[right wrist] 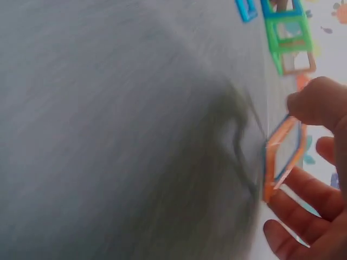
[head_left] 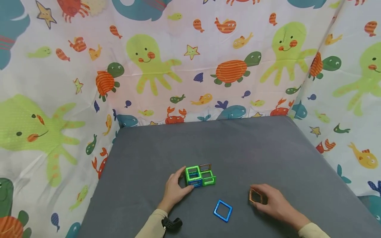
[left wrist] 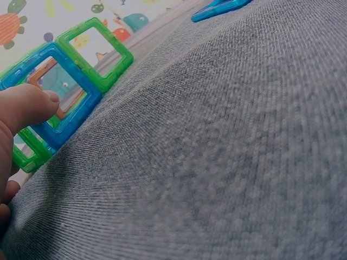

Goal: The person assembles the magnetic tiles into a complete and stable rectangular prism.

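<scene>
My left hand [head_left: 175, 190] holds a small structure of square magnetic tiles [head_left: 193, 176], thumb on its near blue face and fingers at its far left side. That structure is a green and blue cube with a lower green part and an upright orange tile [head_left: 210, 165] joined on the right. In the left wrist view, the thumb [left wrist: 32, 105] lies on the blue tile [left wrist: 90, 95]. Over to the right, my right hand [head_left: 275, 201] pinches an orange square tile [right wrist: 269, 162] by its edges, tilted on edge. Blue shows along that tile's edge in the right wrist view.
A loose blue square tile [head_left: 218, 216] lies flat on the grey cloth-covered table [head_left: 166, 145] between the hands. White curtains printed with sea animals [head_left: 190, 72] stand along the table's back and both sides.
</scene>
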Motion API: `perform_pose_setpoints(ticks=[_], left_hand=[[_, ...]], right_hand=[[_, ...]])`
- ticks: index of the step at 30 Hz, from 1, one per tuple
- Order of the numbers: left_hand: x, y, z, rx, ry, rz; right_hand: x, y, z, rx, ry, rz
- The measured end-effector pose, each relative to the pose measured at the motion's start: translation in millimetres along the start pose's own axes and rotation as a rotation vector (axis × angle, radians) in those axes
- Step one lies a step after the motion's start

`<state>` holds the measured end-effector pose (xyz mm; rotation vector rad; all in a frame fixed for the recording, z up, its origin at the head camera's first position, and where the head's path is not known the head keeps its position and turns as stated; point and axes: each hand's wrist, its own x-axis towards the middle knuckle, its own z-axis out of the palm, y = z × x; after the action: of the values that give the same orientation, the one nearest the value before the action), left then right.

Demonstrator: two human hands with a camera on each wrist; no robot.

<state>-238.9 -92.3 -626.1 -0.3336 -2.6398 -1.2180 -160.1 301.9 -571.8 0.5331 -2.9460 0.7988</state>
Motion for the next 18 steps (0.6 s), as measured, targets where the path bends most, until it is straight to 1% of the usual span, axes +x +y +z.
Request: perform_pose_setpoints(ticks=[4,6,11,15,18], left_hand=[[-0.8,-1.2,-0.9,0.009,-0.002,-0.003],[-1.2,-1.2,-1.5,0.01,-0.006,-0.005],[-1.8,1.2,-0.3,-0.01,-0.01,0.007],[-1.9,0.9,-1.4,-0.017,-0.012,0.008],[-2.3,0.1,-3.0,-0.019,-0.013,-0.001]], right_hand=[[27.6,-17,19,0.061,0.108,-0.041],[41.6,-23,27,0.083,0.139,-0.066],[66.3,-34,41,0.16,0.164,-0.099],[79.9,-40,51,0.222,0.175,-0.135],[88.3,-44,57,0.284,0.169,-0.132]])
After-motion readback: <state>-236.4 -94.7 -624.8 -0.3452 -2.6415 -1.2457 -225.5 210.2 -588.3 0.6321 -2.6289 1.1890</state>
